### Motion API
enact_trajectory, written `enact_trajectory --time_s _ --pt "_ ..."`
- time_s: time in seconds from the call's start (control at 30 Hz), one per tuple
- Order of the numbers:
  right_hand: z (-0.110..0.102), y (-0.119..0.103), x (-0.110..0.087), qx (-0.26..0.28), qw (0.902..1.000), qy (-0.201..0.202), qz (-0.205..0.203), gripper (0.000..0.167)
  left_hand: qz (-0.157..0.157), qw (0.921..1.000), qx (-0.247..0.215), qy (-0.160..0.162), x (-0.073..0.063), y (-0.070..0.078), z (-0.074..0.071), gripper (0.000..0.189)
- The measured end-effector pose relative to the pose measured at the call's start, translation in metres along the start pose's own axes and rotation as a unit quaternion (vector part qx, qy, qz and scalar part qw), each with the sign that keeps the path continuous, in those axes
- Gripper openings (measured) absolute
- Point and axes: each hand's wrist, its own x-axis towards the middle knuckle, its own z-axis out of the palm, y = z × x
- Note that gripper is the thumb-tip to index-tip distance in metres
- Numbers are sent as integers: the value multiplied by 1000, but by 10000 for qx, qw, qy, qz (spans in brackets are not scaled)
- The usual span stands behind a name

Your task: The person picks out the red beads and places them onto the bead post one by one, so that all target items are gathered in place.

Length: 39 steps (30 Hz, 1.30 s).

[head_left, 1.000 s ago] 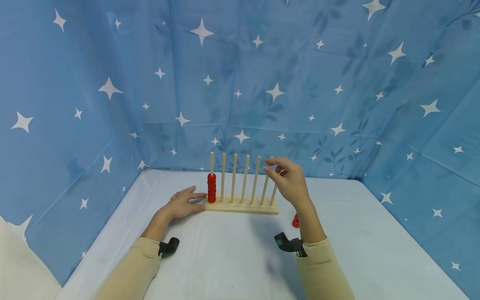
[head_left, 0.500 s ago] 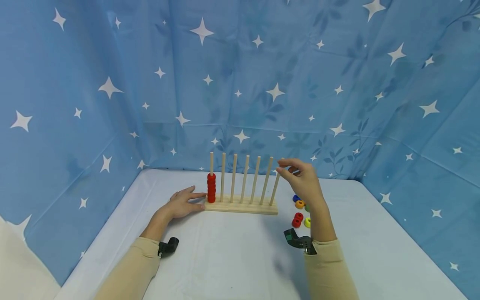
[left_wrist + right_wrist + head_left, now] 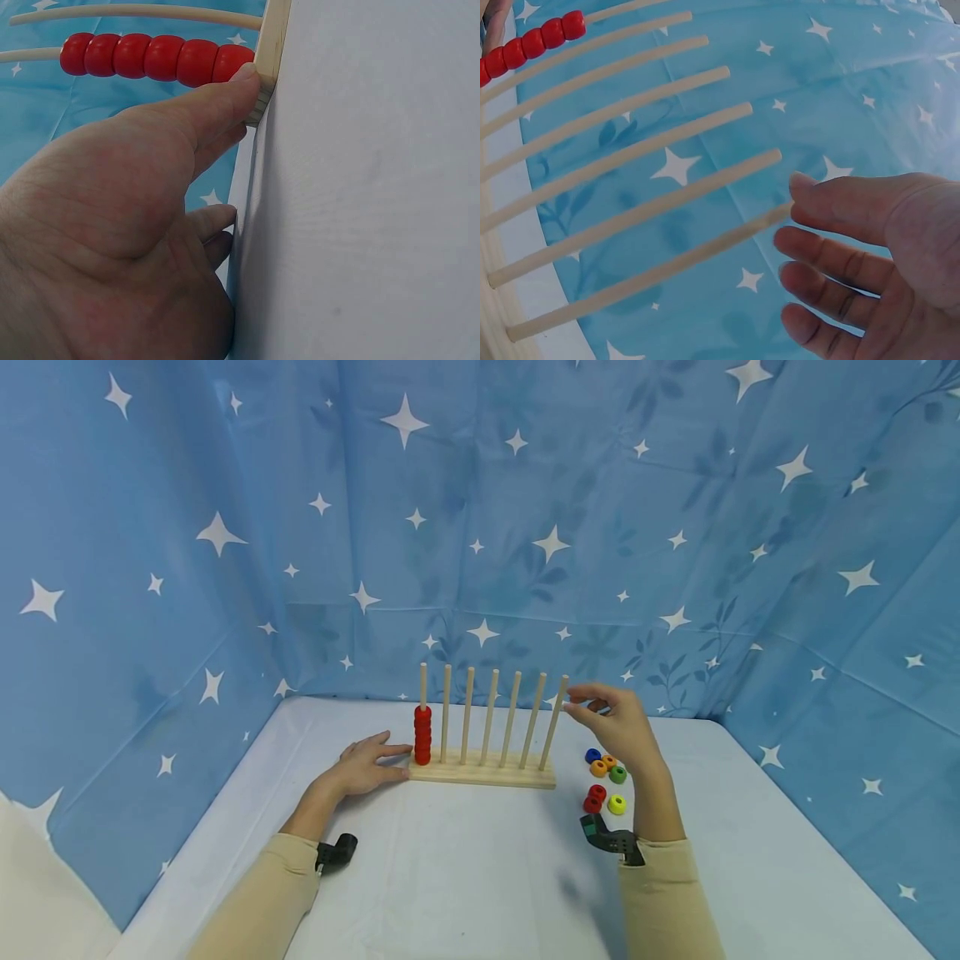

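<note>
A wooden abacus (image 3: 480, 774) with a row of upright rods stands on the table. Several red beads (image 3: 423, 737) are stacked on its leftmost rod; the other rods are bare. My left hand (image 3: 366, 767) holds the left end of the base, thumb (image 3: 225, 101) at the front corner and fingers partly hidden behind. My right hand (image 3: 621, 727) is raised by the top of the rightmost rod (image 3: 555, 722). Its fingers are loosely bent with no bead visible between them. In the right wrist view, the rod's tip passes behind the thumb (image 3: 847, 199).
Loose beads lie on the white table (image 3: 465, 868) right of the abacus: two red beads (image 3: 593, 805), a yellow bead (image 3: 617, 804), a green bead (image 3: 618, 774), orange beads (image 3: 598, 768) and a blue bead (image 3: 592, 755). A blue star-patterned curtain (image 3: 480, 568) surrounds the table's back and sides.
My right hand has moved right and slightly down along the rod tops, uncovering the rightmost rod and the loose beads. My left hand stays at the base.
</note>
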Motion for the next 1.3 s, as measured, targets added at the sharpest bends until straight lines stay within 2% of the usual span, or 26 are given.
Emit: enact_trajectory --time_s 0.3,0.57,0.87,1.1,1.3 --pt "-7 12 -2 -20 9977 -569 361 36 -15 10000 -38 -21 1 -2 1 58" --pt "-14 24 -3 -211 9958 -712 536 39 48 10000 -22 -12 2 -3 1 58" --pt "-17 39 -5 -161 9937 -843 716 38 17 10000 -33 -38 2 -2 0 58" --pt "-16 53 -6 -290 9868 -1197 1052 30 7 10000 -52 -35 2 -2 1 58" --pt "-16 61 -7 -381 9810 -1480 1194 31 51 10000 -9 -10 2 -2 1 57"
